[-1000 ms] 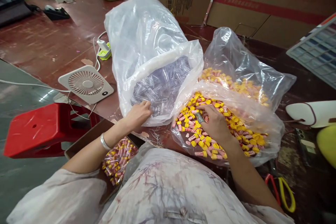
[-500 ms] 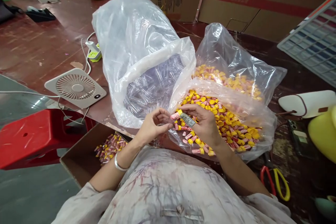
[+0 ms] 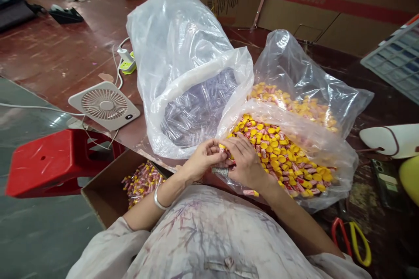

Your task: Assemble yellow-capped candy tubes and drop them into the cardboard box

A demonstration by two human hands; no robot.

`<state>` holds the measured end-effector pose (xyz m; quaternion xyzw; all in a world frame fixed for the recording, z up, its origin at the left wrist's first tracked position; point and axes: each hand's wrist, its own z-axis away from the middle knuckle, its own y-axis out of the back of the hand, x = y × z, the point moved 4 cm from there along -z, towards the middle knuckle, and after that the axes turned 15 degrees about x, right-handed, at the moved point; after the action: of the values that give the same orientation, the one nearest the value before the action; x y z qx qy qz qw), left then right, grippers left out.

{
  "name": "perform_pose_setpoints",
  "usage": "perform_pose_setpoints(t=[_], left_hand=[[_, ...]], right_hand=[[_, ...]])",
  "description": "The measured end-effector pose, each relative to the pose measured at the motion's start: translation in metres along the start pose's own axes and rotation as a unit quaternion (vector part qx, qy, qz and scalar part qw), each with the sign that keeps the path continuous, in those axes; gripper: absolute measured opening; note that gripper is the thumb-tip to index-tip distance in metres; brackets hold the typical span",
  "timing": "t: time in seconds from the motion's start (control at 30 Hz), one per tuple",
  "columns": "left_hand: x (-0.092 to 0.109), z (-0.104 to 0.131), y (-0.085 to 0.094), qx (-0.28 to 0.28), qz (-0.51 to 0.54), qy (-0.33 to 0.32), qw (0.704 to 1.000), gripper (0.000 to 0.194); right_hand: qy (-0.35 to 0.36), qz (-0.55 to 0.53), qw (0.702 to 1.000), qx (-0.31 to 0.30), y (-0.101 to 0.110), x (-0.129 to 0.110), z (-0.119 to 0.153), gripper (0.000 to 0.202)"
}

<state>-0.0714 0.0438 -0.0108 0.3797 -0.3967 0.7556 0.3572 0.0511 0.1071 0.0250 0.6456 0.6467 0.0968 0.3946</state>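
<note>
Item, in hand: one pink-and-yellow piece [image 3: 222, 148], small, located over the near edge of the desk [image 3: 42, 56], in front of the two bag mouths. Left hand [image 3: 207, 157]: grip closed, thumb and fingertips pinching the piece. Right hand [image 3: 246, 163]: grip closed on the same piece from the other side, a grey wrap [image 3: 220, 171] around one digit. Whether a clear tube was also between the fingers could not be told.

Stock, toward the middle of the near edge: one large whitish bag [image 3: 176, 30], mouth open toward the person, holding many clear tubes [image 3: 199, 109].

Stock, right of it: one clear bag [image 3: 345, 165], spread open, holding a broad heap of yellow-capped pieces [image 3: 278, 152].

Receiving, below the near edge, left of the person: one open carton [image 3: 104, 192], part of its bottom covered by a pile of shiny pink-and-yellow items [image 3: 142, 181].

Condition: the carton pile was judged the finished share; the piece in hand, judged mid-way, had not been set down. Both bags held plenty, so much appeared left.

Sundries: a white fan [image 3: 105, 105], left; scissors [image 3: 358, 244], near right.
</note>
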Motion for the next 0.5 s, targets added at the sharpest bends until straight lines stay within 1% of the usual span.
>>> perform_pose_setpoints(t=[0.03, 0.07, 0.1, 0.13, 0.17, 0.2, 0.23, 0.27, 0.3, 0.33, 0.37, 0.4, 0.43, 0.47, 0.5], left_hand=[[0.005, -0.003, 0.008, 0.008, -0.078, -0.038, 0.996, 0.032], [0.014, -0.006, 0.018, 0.028, -0.177, -0.093, 0.979, 0.024], [0.024, -0.010, 0.029, 0.057, -0.293, -0.154, 0.942, 0.016], [0.035, -0.014, 0.041, 0.091, -0.414, -0.206, 0.882, 0.010], [0.045, -0.019, 0.053, 0.120, -0.527, -0.239, 0.807, 0.014], [0.053, -0.024, 0.064, 0.138, -0.621, -0.250, 0.730, 0.022], [0.058, -0.029, 0.074, 0.143, -0.694, -0.243, 0.662, 0.029], [0.061, -0.035, 0.082, 0.136, -0.749, -0.226, 0.609, 0.034], [0.061, -0.039, 0.089, 0.121, -0.786, -0.208, 0.570, 0.037], [0.061, -0.043, 0.094, 0.105, -0.810, -0.194, 0.544, 0.038], [0.060, -0.045, 0.096, 0.091, -0.824, -0.188, 0.526, 0.038], [0.059, -0.047, 0.097, 0.082, -0.832, -0.187, 0.516, 0.038], [0.058, -0.047, 0.098, 0.078, -0.834, -0.191, 0.511, 0.038], [0.059, -0.047, 0.098, 0.081, -0.831, -0.198, 0.513, 0.036], [0.060, -0.045, 0.098, 0.091, -0.821, -0.208, 0.523, 0.032]], right_hand=[[-0.002, -0.003, 0.999, -0.033, 0.002, 0.004, -0.001, 0.064], [-0.009, -0.003, 0.998, -0.059, 0.007, 0.009, -0.001, 0.068], [-0.023, 0.006, 0.997, -0.073, 0.014, 0.018, -0.002, 0.070], [-0.045, 0.026, 0.996, -0.072, 0.023, 0.029, -0.002, 0.070], [-0.075, 0.057, 0.994, -0.063, 0.032, 0.041, -0.001, 0.065], [-0.107, 0.098, 0.988, -0.053, 0.042, 0.054, 0.001, 0.056], [-0.137, 0.143, 0.979, -0.051, 0.049, 0.066, 0.003, 0.048], [-0.161, 0.187, 0.967, -0.060, 0.055, 0.077, 0.007, 0.042], [-0.178, 0.225, 0.955, -0.079, 0.057, 0.085, 0.011, 0.040], [-0.183, 0.250, 0.945, -0.104, 0.056, 0.090, 0.014, 0.039], [-0.178, 0.260, 0.940, -0.130, 0.052, 0.092, 0.017, 0.040], [-0.168, 0.259, 0.939, -0.151, 0.046, 0.091, 0.019, 0.040], [-0.156, 0.249, 0.942, -0.164, 0.039, 0.089, 0.019, 0.041], [-0.143, 0.234, 0.947, -0.170, 0.030, 0.085, 0.019, 0.044], [-0.131, 0.218, 0.952, -0.172, 0.021, 0.081, 0.019, 0.047]])
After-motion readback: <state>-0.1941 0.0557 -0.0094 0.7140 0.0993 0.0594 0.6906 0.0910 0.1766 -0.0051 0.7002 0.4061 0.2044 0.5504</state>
